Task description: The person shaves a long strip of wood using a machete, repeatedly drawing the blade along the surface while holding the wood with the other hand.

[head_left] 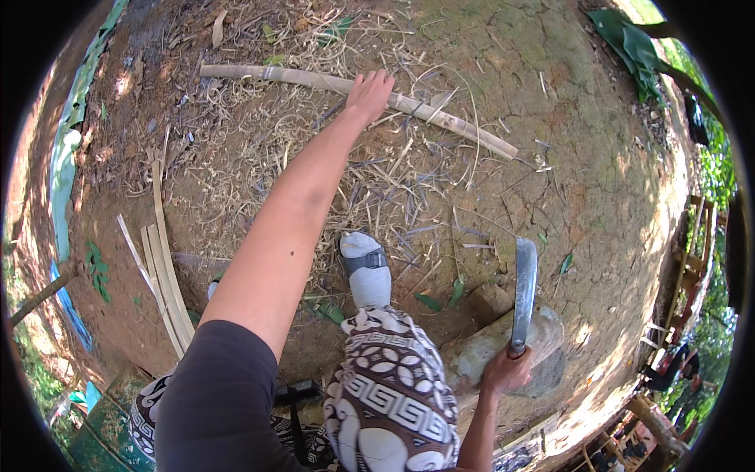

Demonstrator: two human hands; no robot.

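Observation:
My left arm stretches far forward, and my left hand (370, 96) is closed over the middle of a long split bamboo piece (303, 77) on the ground. The bamboo is pale with darker joints and slants down to the right; my palm hides part of it. In my right hand (507, 371), low on the right, is a machete (524, 287), gripped by its handle. Its broad grey blade points forward, away from the bamboo. My fingers hide most of the handle.
Curled shavings (393, 161) litter the earth around my sandalled foot (366, 263). Several long bamboo strips (165, 267) lean at the left. Beside the machete lies a thick log (480, 346) with a stone (489, 303). A green sheet edge (67, 165) borders the far left.

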